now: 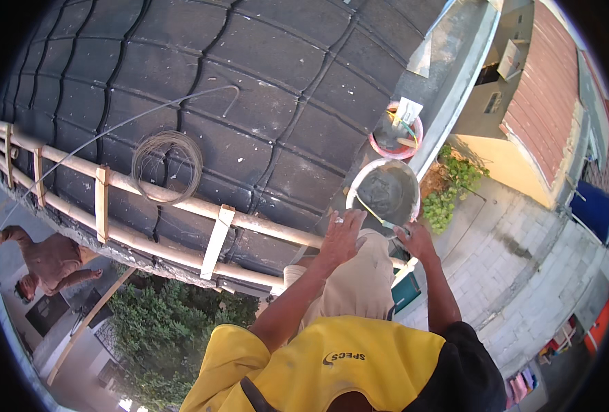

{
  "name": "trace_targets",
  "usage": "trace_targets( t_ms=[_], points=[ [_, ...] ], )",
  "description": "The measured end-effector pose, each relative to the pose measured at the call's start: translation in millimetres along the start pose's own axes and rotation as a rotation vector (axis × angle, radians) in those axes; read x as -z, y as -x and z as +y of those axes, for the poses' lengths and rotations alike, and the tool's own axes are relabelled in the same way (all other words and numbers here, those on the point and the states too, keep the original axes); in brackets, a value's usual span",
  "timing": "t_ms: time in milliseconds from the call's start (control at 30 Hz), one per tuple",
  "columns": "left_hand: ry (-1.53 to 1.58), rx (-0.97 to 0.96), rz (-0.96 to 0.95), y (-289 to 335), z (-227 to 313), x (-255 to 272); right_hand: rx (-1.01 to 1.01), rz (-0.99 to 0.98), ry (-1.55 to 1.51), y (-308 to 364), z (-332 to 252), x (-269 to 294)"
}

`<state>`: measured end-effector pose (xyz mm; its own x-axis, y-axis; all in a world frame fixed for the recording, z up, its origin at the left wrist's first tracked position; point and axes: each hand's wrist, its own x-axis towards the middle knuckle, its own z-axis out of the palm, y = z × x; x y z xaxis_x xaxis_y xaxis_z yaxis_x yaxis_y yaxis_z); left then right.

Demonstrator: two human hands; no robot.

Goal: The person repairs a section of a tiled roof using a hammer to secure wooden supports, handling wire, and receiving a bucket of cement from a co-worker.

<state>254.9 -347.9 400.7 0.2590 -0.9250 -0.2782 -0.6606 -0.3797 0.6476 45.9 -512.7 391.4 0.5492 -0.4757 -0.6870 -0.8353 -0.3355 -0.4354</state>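
Running across the yellow shirt is dark lettering, with a small curved logo sitting beside it. Both forearms are reaching forward from the lower edge. The left hand is lying by the knee at the bucket, its fingers loosely bent; whether they are gripping anything I cannot tell. The right hand is curling at the bucket's near right rim, close to its handle; its grip I cannot tell either. The bucket is standing ahead of the knee, carrying grey mortar, and the knee is partly hiding its near side. Just beyond, a pink bucket is holding small tools. To the left, a pole rail is bordering the dark roof, a wire coil is overlapping it, and a rod is crossing it. Below, a co-worker is raising an arm near a tree.
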Motion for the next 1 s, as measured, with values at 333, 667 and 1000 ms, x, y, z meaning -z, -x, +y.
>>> trace_targets(
  t_ms=[333, 667, 1000],
  points=[
    [0.146, 0.984, 0.822, 242, -265, 134, -0.149, 0.381, -0.591, 25, 72, -4],
    [0.228, 1.318, 0.454, 330, -145, 52, -0.638, 0.427, -1.115, -1, 139, 7],
    [0.333, 1.48, 0.304, 324, -39, 14, -0.612, 0.169, -1.006, -33, 193, 37]
  ],
)
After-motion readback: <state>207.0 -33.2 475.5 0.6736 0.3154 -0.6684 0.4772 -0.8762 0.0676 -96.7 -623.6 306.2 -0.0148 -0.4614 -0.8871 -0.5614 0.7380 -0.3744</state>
